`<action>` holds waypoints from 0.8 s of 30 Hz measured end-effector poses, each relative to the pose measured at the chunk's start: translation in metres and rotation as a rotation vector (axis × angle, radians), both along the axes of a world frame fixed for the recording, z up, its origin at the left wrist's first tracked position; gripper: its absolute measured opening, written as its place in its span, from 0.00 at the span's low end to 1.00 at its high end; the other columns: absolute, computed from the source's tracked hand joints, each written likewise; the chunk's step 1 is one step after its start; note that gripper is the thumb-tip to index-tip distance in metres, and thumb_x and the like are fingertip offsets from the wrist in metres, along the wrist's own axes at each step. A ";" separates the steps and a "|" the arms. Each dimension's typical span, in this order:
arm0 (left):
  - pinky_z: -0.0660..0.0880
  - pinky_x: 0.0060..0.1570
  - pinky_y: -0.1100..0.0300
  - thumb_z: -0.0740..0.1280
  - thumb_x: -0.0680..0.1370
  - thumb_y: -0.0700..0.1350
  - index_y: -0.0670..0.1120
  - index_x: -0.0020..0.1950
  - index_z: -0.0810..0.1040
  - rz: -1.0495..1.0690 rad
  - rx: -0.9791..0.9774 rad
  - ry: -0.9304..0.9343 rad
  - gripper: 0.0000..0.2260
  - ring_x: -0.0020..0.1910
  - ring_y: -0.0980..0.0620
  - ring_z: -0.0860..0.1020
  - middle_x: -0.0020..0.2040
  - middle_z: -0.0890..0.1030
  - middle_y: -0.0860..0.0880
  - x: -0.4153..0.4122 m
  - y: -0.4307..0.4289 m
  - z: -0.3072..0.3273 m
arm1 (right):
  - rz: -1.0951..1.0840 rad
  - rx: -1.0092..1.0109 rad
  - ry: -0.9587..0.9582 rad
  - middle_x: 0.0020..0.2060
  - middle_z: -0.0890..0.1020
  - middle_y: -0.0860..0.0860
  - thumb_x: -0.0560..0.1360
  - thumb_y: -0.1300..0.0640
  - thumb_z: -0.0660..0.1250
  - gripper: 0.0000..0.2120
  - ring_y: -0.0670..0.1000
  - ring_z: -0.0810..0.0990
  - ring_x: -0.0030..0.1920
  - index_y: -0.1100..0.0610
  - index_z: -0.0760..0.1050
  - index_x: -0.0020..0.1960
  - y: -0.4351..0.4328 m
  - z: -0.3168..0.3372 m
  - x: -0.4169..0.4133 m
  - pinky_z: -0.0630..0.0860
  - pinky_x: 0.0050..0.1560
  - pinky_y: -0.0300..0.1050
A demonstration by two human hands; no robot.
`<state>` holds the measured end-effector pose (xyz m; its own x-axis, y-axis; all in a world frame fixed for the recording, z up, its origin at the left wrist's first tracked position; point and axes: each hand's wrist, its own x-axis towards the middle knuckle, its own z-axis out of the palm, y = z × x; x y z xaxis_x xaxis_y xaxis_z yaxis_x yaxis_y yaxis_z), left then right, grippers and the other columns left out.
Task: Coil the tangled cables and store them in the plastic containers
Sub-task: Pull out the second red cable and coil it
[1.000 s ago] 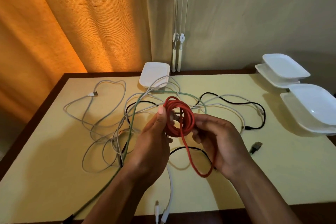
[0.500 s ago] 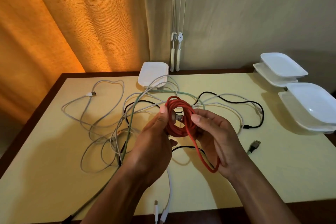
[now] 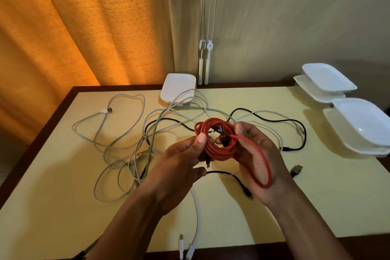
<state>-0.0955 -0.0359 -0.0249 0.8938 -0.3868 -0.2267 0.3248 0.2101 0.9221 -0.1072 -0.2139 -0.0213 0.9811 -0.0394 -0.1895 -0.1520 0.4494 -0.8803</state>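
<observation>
While left hand (image 3: 179,167) pinches red cable coil (image 3: 219,150), right hand (image 3: 253,168) grips its other side (loose loop (image 3: 267,181) crossing that hand).

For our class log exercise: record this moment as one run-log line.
phase: coiling | red cable: mostly coiled, one loop loose | left hand: grips coil | right hand: holds loose loop
</observation>
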 end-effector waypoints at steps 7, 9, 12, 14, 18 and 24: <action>0.71 0.44 0.54 0.63 0.82 0.53 0.44 0.51 0.86 0.028 -0.092 -0.083 0.16 0.50 0.48 0.76 0.53 0.83 0.41 0.000 0.003 0.004 | 0.066 0.233 -0.002 0.50 0.84 0.60 0.73 0.60 0.68 0.18 0.55 0.84 0.47 0.58 0.73 0.63 0.000 0.009 -0.003 0.81 0.49 0.46; 0.72 0.42 0.56 0.63 0.82 0.53 0.39 0.54 0.84 0.039 -0.067 -0.112 0.18 0.48 0.50 0.77 0.52 0.83 0.40 0.000 0.004 0.004 | 0.064 0.260 -0.031 0.49 0.83 0.61 0.72 0.62 0.67 0.18 0.56 0.84 0.45 0.57 0.73 0.62 -0.002 0.009 -0.003 0.81 0.45 0.46; 0.72 0.41 0.56 0.63 0.80 0.51 0.36 0.55 0.83 0.063 -0.025 -0.122 0.19 0.45 0.52 0.79 0.52 0.84 0.41 0.002 0.004 0.001 | 0.111 0.202 -0.115 0.52 0.83 0.61 0.74 0.57 0.70 0.18 0.58 0.83 0.48 0.54 0.71 0.61 -0.006 0.006 -0.003 0.80 0.49 0.49; 0.73 0.41 0.56 0.64 0.80 0.51 0.39 0.55 0.84 0.070 -0.008 -0.127 0.18 0.45 0.53 0.79 0.52 0.85 0.41 0.002 0.004 -0.001 | 0.124 -0.018 -0.188 0.56 0.81 0.59 0.73 0.49 0.74 0.21 0.59 0.83 0.53 0.51 0.71 0.62 -0.005 0.003 -0.005 0.79 0.55 0.53; 0.75 0.43 0.55 0.63 0.81 0.51 0.44 0.54 0.86 0.063 0.039 -0.144 0.15 0.45 0.52 0.80 0.48 0.85 0.44 0.001 0.001 -0.002 | -0.012 -0.579 -0.319 0.59 0.79 0.50 0.73 0.49 0.77 0.19 0.55 0.85 0.52 0.48 0.74 0.60 0.004 -0.002 -0.010 0.84 0.50 0.50; 0.77 0.45 0.56 0.62 0.82 0.50 0.41 0.58 0.84 0.029 0.053 -0.140 0.16 0.49 0.50 0.82 0.53 0.85 0.41 0.000 0.000 -0.003 | -0.161 -0.724 -0.387 0.50 0.83 0.49 0.76 0.57 0.75 0.07 0.52 0.84 0.52 0.47 0.80 0.50 0.008 -0.004 -0.009 0.84 0.46 0.47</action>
